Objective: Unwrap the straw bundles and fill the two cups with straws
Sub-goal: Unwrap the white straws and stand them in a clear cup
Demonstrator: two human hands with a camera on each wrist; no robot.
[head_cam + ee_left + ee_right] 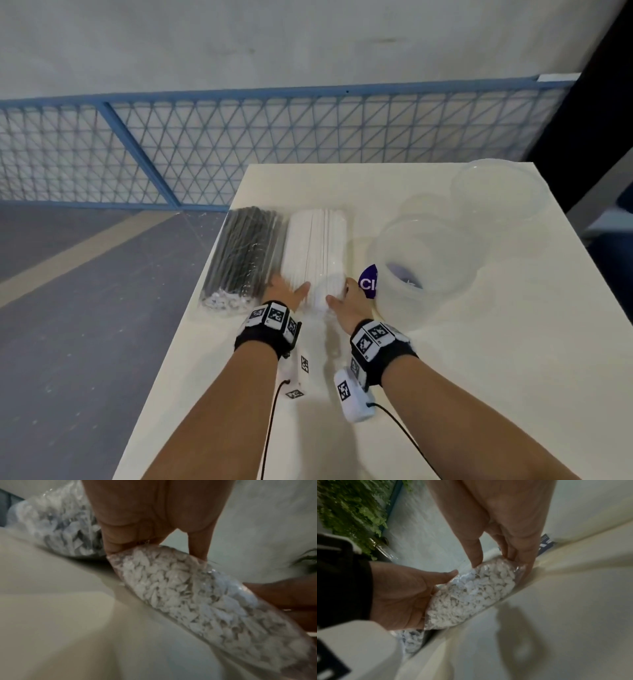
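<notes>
A person's two bare hands close on a wrapped bundle of white straws at a white table [428, 394], seen from a head camera and two wrist cameras.

At far left lies the black bundle [241, 255], dark straws in clear plastic, flat on the table near its left edge and untouched by either hand. Just beside it, touching along its length, lies the white bundle [317, 246], also in clear wrap, its near end toward the person.

The left hand [286, 291] sits at the left of that near end, fingers curled against the wrap and thumb on top; the right wrist view shows the palm [399, 595] cupping the bundle's end [471, 595]. The right hand [349, 301] grips the same end from the right, thumb above and fingers tucked along the side, their tips [511, 555] pressed into the plastic. Both wrists carry black bands with coded markers.

Right of the hands stands the near cup [423, 274], clear plastic with a purple label, upright. The far cup [496, 192], also clear, stands behind it toward the table's right rear corner. Whether either cup holds straws cannot be told for certain; none show above the rims.

Beyond the table runs a blue mesh fence [274, 144] against a pale wall.
</notes>
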